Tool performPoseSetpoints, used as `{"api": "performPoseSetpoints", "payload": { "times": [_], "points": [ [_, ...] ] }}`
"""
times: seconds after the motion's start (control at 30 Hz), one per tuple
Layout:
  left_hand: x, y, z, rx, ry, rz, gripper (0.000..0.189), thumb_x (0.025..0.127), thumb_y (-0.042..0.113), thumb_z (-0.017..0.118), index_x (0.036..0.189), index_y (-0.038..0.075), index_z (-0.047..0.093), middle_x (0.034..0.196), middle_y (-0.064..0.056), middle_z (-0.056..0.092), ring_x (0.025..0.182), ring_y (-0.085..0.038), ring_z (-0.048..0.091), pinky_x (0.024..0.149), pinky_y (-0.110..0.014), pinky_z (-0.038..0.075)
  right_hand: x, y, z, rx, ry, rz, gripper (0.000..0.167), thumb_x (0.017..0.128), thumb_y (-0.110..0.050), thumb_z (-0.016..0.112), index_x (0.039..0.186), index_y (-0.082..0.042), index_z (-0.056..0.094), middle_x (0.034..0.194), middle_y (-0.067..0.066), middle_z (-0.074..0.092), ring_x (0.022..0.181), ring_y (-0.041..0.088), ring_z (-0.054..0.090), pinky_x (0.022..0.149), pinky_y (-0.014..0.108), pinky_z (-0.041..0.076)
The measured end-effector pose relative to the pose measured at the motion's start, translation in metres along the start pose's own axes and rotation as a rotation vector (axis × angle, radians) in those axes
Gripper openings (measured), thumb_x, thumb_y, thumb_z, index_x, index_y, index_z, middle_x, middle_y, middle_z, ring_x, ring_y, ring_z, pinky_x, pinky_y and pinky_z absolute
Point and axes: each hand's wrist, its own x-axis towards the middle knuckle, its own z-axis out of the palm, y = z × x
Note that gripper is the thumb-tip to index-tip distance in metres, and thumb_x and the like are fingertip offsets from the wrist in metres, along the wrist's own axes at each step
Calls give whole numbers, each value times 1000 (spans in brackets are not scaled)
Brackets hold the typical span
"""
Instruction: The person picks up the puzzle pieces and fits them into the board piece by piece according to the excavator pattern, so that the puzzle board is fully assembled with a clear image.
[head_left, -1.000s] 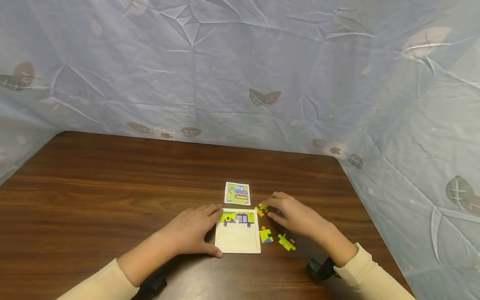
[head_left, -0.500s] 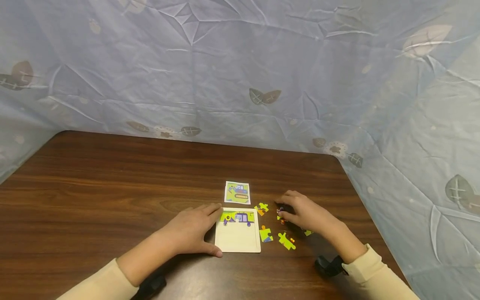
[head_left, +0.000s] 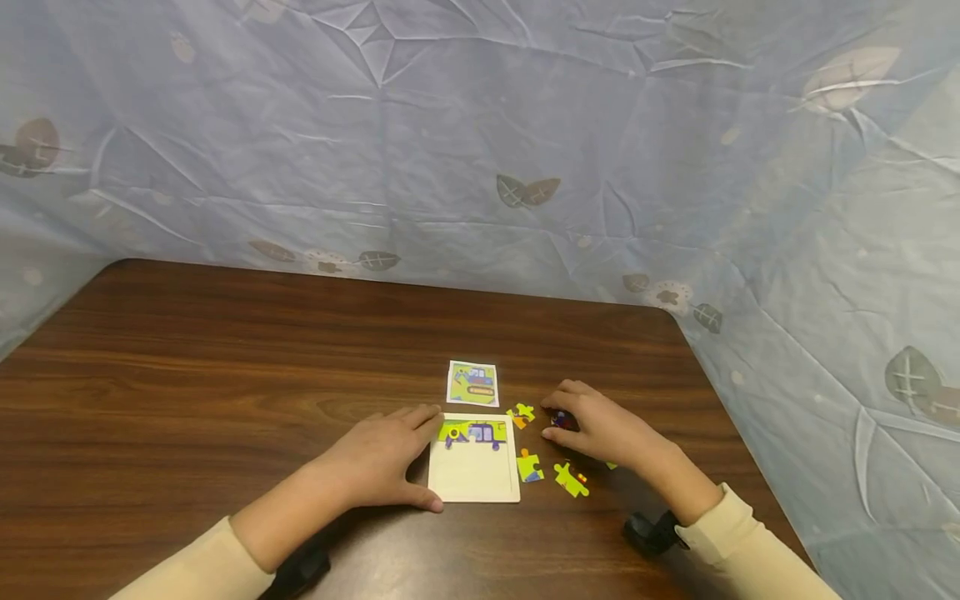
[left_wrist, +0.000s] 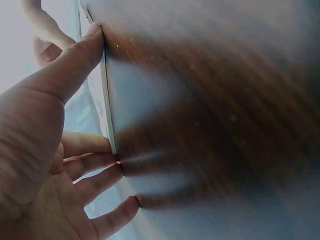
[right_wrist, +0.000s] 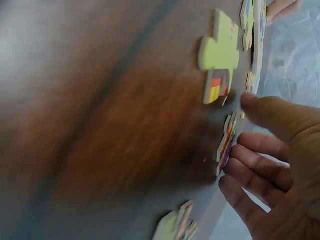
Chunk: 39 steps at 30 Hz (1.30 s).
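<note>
My left hand [head_left: 382,458] rests along the left side of a shallow cream puzzle tray [head_left: 472,479], thumb at the near corner, fingertips at the far one. In the left wrist view its thumb [left_wrist: 82,55] touches the tray's rim. Joined pieces [head_left: 472,435] of a purple vehicle on green fill the tray's far strip. Right of the tray, my right hand [head_left: 607,429] reaches over a dark purple puzzle piece [head_left: 561,420], thumb on the near side. In the right wrist view the fingertips are right at some thin pieces [right_wrist: 226,145], with the thumb apart.
Loose green puzzle pieces lie right of the tray: one with orange [head_left: 521,415], one with blue [head_left: 529,467], one nearer me [head_left: 572,479]. A picture card [head_left: 473,383] of the vehicle lies beyond the tray. Patterned cloth [head_left: 450,150] hangs behind the wooden table [head_left: 262,367].
My right hand has moved right, away from the green and orange piece, to the purple piece, then shifted slightly left. The left hand has stayed at the tray.
</note>
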Motion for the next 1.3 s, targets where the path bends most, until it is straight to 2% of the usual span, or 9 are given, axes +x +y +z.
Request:
{"api": "performPoseSetpoints", "payload": {
  "times": [0.27, 0.4, 0.6, 0.9, 1.07, 1.17, 1.3],
  "points": [
    [0, 0, 0, 2, -1, 0, 110, 78, 68, 82, 158, 2, 44, 166, -18, 42, 154, -41, 42, 119, -68, 39, 18, -2, -4, 62, -51, -96, 43, 100, -22, 73, 141, -11, 65, 124, 5, 66, 96, 15, 60, 81, 30, 54],
    [0, 1, 0, 5, -3, 0, 110, 78, 68, 82, 158, 2, 44, 166, -17, 42, 154, -41, 42, 118, -69, 39, 23, -1, -6, 86, -77, -125, 39, 101, -22, 71, 139, -13, 67, 125, 5, 66, 99, 14, 61, 83, 30, 56],
    [1, 1, -1, 0, -11, -5, 110, 78, 68, 82, 158, 3, 44, 167, -17, 41, 154, -41, 41, 119, -68, 39, 25, -1, -7, 94, -83, -125, 32, 101, -22, 71, 132, -14, 71, 125, 3, 66, 102, 14, 65, 85, 33, 59],
    [-1, 2, -1, -2, -10, -4, 109, 78, 67, 82, 158, 2, 44, 167, -17, 42, 154, -40, 41, 119, -67, 39, 21, -1, -2, 23, -40, -110, 24, 99, -27, 74, 118, -13, 74, 114, 0, 68, 95, 11, 66, 81, 28, 60],
    [-1, 2, -1, 3, -9, 1, 109, 78, 67, 82, 158, 2, 44, 166, -18, 42, 154, -41, 41, 119, -67, 40, 21, -2, 0, 40, -2, -75, 19, 97, -25, 76, 110, -12, 74, 106, 0, 67, 91, 12, 65, 78, 27, 59],
    [0, 1, 0, 3, -10, 1, 109, 79, 67, 82, 158, 2, 44, 166, -18, 42, 154, -41, 42, 119, -67, 40, 21, -11, 1, 54, 36, -73, 17, 96, -23, 77, 108, -11, 74, 102, 1, 67, 89, 12, 63, 77, 26, 58],
    [0, 1, 0, -5, -10, -5, 110, 78, 67, 82, 158, 2, 44, 167, -17, 41, 154, -41, 41, 119, -68, 39, 23, -35, 2, 78, 63, -86, 18, 96, -22, 77, 110, -10, 75, 103, 1, 67, 90, 13, 64, 78, 26, 59]
  ]
}}
